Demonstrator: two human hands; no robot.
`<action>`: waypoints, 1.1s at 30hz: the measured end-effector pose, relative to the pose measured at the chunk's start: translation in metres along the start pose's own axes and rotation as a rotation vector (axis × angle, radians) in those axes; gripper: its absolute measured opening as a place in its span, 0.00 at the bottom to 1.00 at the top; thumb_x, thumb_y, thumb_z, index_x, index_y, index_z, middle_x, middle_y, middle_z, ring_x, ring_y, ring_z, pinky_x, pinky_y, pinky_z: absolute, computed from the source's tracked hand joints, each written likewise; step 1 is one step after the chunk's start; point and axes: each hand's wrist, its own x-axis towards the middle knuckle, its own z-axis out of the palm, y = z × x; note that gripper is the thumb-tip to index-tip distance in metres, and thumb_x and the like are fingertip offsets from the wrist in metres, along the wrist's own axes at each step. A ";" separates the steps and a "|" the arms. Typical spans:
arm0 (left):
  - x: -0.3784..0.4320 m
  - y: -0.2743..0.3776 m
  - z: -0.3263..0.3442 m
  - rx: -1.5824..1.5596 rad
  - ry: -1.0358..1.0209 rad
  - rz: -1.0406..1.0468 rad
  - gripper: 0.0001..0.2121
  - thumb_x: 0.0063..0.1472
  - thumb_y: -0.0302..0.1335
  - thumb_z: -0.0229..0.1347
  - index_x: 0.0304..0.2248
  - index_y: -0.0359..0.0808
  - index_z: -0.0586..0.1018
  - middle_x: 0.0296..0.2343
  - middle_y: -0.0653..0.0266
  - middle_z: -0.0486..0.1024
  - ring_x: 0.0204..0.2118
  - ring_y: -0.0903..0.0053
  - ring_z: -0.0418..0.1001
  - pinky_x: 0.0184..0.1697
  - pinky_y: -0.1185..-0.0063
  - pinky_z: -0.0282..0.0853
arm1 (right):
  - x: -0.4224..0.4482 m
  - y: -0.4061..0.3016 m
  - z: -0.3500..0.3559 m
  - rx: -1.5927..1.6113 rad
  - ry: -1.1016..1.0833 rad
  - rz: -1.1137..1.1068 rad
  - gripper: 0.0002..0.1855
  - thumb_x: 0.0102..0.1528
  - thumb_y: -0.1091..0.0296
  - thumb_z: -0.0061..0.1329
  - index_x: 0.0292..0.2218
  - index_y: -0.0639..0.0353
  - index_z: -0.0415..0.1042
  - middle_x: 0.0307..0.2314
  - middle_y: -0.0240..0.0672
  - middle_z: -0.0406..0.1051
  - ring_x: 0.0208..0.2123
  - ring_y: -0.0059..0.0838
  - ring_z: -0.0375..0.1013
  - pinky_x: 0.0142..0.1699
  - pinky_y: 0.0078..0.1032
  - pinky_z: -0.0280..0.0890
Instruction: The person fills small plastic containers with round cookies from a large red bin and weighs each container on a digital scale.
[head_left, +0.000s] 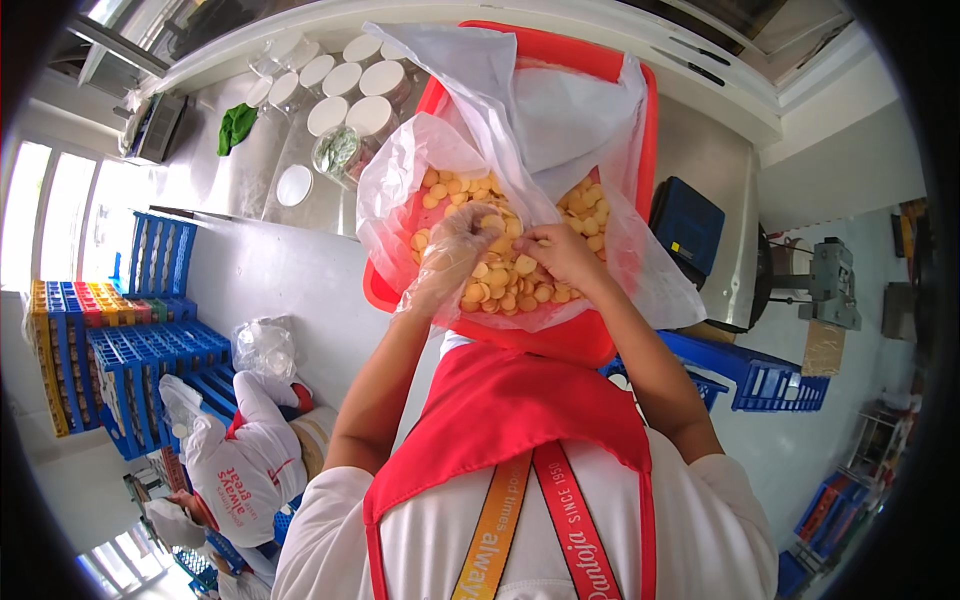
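A red plastic tub (649, 142) stands before me, lined with a translucent plastic bag (652, 262). Small round golden biscuits (499, 289) lie heaped inside. My left hand (459, 244), in a clear plastic glove, curls its fingers round a few biscuits above the heap. Bare and close beside it, my right hand (559, 251) has its thumb and fingertips together near the bag's inner fold; whether anything is pinched there is hidden. A white plastic sheet (562, 120) lies folded over the far part of the tub and comes down between the two patches of biscuits.
Several clear jars with white lids (370, 116) stand at back left, with an open jar (341, 154), a loose lid (294, 185) and a green cloth (237, 129). A dark blue scale-like device (688, 225) is right of the tub. A co-worker (240, 472) bends near blue crates (161, 349).
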 end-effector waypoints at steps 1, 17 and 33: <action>0.006 -0.007 -0.002 0.018 0.044 0.007 0.17 0.59 0.30 0.59 0.46 0.32 0.77 0.36 0.66 0.77 0.38 0.80 0.73 0.43 0.79 0.69 | -0.003 -0.001 0.000 0.054 0.014 0.029 0.13 0.60 0.63 0.50 0.40 0.63 0.77 0.17 0.30 0.71 0.17 0.17 0.69 0.23 0.19 0.64; -0.042 0.002 0.009 -0.529 -0.069 -0.049 0.11 0.63 0.27 0.55 0.41 0.30 0.79 0.31 0.68 0.76 0.31 0.85 0.70 0.38 0.84 0.67 | -0.029 -0.003 0.025 0.408 0.003 -0.103 0.18 0.61 0.71 0.41 0.51 0.65 0.69 0.27 0.32 0.72 0.24 0.17 0.71 0.29 0.17 0.69; -0.042 -0.004 -0.014 -0.321 -0.125 -0.008 0.13 0.63 0.33 0.57 0.39 0.30 0.79 0.30 0.66 0.78 0.32 0.83 0.74 0.36 0.82 0.70 | -0.017 -0.006 0.057 0.481 0.063 -0.043 0.11 0.56 0.62 0.44 0.32 0.60 0.72 0.23 0.27 0.70 0.22 0.16 0.68 0.25 0.18 0.64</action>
